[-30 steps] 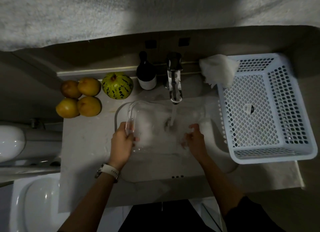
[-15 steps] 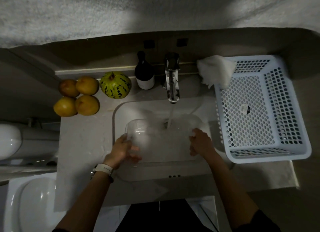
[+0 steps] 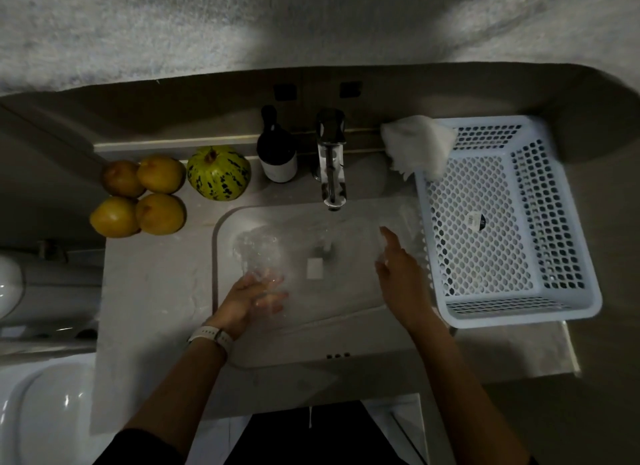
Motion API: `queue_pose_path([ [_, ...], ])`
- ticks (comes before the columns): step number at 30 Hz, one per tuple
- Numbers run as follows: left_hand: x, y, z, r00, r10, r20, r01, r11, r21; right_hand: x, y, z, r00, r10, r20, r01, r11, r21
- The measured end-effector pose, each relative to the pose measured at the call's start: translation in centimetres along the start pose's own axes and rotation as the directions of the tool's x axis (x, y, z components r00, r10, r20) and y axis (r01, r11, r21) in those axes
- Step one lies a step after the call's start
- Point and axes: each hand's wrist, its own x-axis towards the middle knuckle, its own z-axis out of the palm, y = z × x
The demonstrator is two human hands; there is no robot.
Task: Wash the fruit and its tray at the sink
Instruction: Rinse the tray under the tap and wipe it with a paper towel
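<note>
Tray: clear plastic tray [image 3: 329, 256] down in the sink basin [image 3: 225, 242], tilted, blurry w/ motion; outline hard to trace. Right end rises toward the basin's right edge. Probably angled so tap water sheets across it.
Water: stream [image 3: 325, 236] drops from the faucet [image 3: 331, 159] at the basin's back edge, lands near the tray's middle.
Left hand: left hand [image 3: 254, 296] at the tray's near-left part, fingers fairly straight & spread, lying on/under the wet plastic; looks like support or rubbing, not a closed grip.
Right hand: right hand [image 3: 398, 267] at the tray's right end, fingers extended, index pointing up. Whether the thumb pinches the rim: can't tell.
Fruit: four yellow pears [image 3: 142, 196] + a striped green melon [image 3: 219, 173] on the counter's back-left corner, well apart from the water; prob. waiting their turn.
Other: dark bottle [image 3: 277, 149] beside the faucet; white perforated basket [image 3: 502, 222] on the counter's right side, white cloth [image 3: 417, 145] draped on its back-left corner, handy for drying.
Stage: tray rinse underway, fruit not yet washed (my read).
</note>
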Motion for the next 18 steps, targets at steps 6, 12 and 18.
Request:
queue_pose_path([
  [6, -0.2, 0.2, 0.6, 0.965, 0.245, -0.088, -0.237, 0.967, 0.097, -0.1, 1.5, 1.1, 0.998, 0.057, 0.027, -0.062, 0.950, 0.306],
  [12, -1.0, 0.6, 0.8, 0.886, 0.435, -0.159, -0.415, 0.898, 0.143, -0.4, 1.3, 1.5, 0.996, 0.032, 0.087, -0.064, 0.918, 0.391],
  [18, -1.5, 1.0, 0.3, 0.841, 0.510, -0.182, -0.486, 0.859, 0.160, 0.7, -2.7, -0.8, 0.986, -0.141, -0.090, 0.163, 0.935, 0.315],
])
